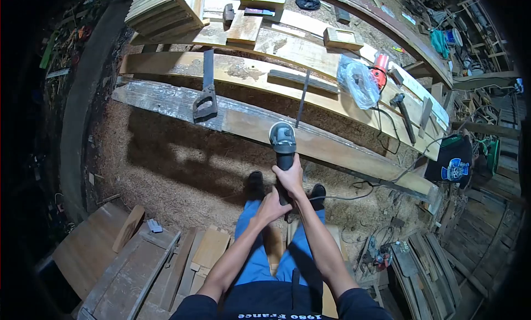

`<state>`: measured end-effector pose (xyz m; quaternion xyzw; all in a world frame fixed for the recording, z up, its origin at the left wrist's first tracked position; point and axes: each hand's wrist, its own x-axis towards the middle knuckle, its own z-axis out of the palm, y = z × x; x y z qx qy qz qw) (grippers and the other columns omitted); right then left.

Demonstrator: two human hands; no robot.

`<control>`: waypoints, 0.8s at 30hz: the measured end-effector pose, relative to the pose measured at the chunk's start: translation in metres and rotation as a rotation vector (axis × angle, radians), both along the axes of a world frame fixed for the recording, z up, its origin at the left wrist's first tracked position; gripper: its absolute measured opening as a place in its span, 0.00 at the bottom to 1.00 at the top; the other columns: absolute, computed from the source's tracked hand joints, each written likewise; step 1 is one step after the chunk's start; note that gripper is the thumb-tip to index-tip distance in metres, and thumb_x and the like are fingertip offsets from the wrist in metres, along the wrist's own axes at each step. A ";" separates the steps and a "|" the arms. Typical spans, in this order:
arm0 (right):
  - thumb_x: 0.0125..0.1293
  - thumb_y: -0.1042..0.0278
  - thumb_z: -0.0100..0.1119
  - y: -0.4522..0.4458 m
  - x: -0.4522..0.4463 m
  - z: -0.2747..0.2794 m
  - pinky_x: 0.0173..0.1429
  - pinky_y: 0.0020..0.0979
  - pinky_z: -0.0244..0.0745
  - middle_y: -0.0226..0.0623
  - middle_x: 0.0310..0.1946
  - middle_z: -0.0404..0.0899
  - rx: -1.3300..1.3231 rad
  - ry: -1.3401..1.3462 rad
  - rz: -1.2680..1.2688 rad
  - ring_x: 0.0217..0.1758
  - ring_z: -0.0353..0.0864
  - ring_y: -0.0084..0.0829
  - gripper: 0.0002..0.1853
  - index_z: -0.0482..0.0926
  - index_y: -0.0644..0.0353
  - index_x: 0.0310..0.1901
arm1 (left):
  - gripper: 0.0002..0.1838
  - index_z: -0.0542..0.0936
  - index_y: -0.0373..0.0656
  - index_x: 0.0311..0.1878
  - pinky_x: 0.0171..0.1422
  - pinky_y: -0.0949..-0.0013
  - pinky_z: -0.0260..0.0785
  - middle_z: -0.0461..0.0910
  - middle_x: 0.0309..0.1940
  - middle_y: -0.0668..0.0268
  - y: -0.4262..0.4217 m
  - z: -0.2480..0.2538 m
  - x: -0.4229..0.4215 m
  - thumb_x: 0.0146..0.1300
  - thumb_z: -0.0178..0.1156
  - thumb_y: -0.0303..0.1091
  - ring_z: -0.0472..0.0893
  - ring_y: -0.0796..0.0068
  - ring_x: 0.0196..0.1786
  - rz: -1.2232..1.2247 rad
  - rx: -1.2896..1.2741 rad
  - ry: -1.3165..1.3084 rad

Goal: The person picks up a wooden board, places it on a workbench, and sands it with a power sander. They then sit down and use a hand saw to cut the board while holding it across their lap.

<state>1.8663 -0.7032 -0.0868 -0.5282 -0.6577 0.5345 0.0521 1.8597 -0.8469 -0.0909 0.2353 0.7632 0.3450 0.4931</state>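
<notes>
Both hands are on a dark angle grinder (284, 146), whose round head points away from me over the near edge of a long plank (251, 126). My right hand (290, 177) wraps round the body just behind the head. Lower down, my left hand (271, 208) closes round the rear of the handle. A grey cord (354, 198) runs off to the right. Left of the grinder, a hand saw (206, 96) lies across the planks. A thin dark metal bar (302, 99) lies across them just beyond the grinder head.
A red power tool (379, 71) and a clear plastic bag (357, 79) lie at the right of the bench, with a hammer-like tool (402, 115) beside them. A dark bag (451, 159) hangs at the right end. Wooden boards (130, 270) stand behind me at lower left.
</notes>
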 end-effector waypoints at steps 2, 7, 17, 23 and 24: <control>0.50 0.59 0.76 0.010 0.032 -0.005 0.51 0.49 0.81 0.54 0.42 0.87 0.018 0.015 -0.017 0.45 0.89 0.52 0.36 0.73 0.61 0.60 | 0.45 0.66 0.21 0.64 0.58 0.47 0.82 0.87 0.46 0.36 0.010 -0.001 0.027 0.55 0.75 0.46 0.88 0.38 0.51 -0.030 -0.001 -0.018; 0.51 0.64 0.76 0.051 0.099 0.012 0.53 0.42 0.81 0.43 0.46 0.84 -0.126 -0.044 -0.058 0.46 0.85 0.38 0.35 0.74 0.59 0.62 | 0.43 0.66 0.25 0.61 0.55 0.45 0.82 0.86 0.42 0.36 0.057 0.026 0.083 0.56 0.75 0.49 0.88 0.38 0.49 -0.051 -0.099 -0.162; 0.51 0.58 0.77 0.082 0.130 -0.002 0.55 0.49 0.81 0.55 0.48 0.86 -0.042 -0.006 0.124 0.49 0.88 0.53 0.38 0.72 0.58 0.63 | 0.43 0.65 0.28 0.66 0.57 0.47 0.81 0.86 0.48 0.36 0.082 -0.006 0.153 0.55 0.75 0.44 0.87 0.38 0.54 0.122 -0.086 0.073; 0.50 0.54 0.77 0.064 0.062 -0.011 0.55 0.52 0.81 0.57 0.46 0.87 -0.070 -0.035 0.203 0.50 0.89 0.57 0.37 0.73 0.59 0.60 | 0.44 0.67 0.31 0.67 0.61 0.47 0.80 0.85 0.52 0.38 0.062 -0.018 0.092 0.57 0.77 0.49 0.86 0.38 0.57 0.225 -0.100 0.049; 0.49 0.55 0.77 0.062 0.053 -0.014 0.54 0.50 0.81 0.54 0.45 0.86 -0.087 -0.034 0.189 0.49 0.89 0.53 0.35 0.73 0.61 0.57 | 0.44 0.67 0.32 0.67 0.61 0.46 0.79 0.85 0.53 0.37 0.057 -0.024 0.084 0.57 0.77 0.50 0.86 0.38 0.58 0.218 -0.057 0.076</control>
